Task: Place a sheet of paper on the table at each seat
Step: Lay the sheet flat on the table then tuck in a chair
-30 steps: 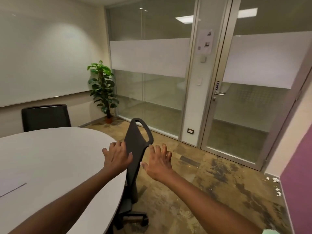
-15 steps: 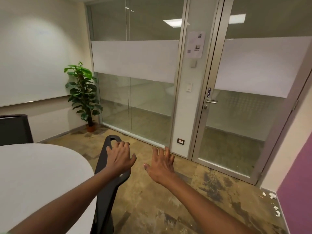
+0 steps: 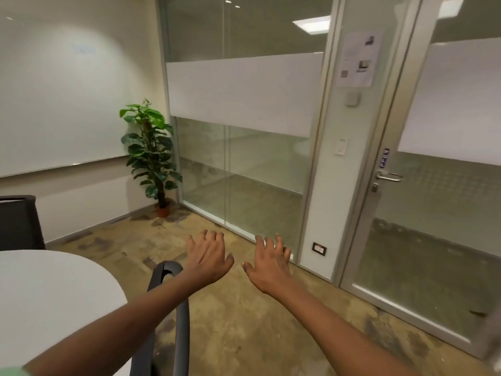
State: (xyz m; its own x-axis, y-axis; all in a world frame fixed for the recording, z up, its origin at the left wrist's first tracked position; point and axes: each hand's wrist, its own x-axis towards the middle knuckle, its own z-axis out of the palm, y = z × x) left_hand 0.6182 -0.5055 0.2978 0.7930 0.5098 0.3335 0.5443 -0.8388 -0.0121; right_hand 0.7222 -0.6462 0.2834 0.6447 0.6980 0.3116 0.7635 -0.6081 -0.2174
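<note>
Both my arms reach forward over the floor. My left hand (image 3: pixel 208 258) is open, palm down, fingers spread, just right of the top of a dark chair back (image 3: pixel 166 271); I cannot tell if it touches the chair. My right hand (image 3: pixel 269 265) is open and empty beside it, over bare floor. The round white table (image 3: pixel 51 297) fills the lower left. No sheet of paper shows in this view.
A second black chair (image 3: pixel 17 222) stands at the far left behind the table. A potted plant (image 3: pixel 151 153) is in the corner. A glass wall (image 3: pixel 244 147) and a glass door with a handle (image 3: pixel 389 177) lie ahead.
The view has swung right and away from the table, so less tabletop shows. The near chair back has slid to the lower left. Both hands stay open and empty.
</note>
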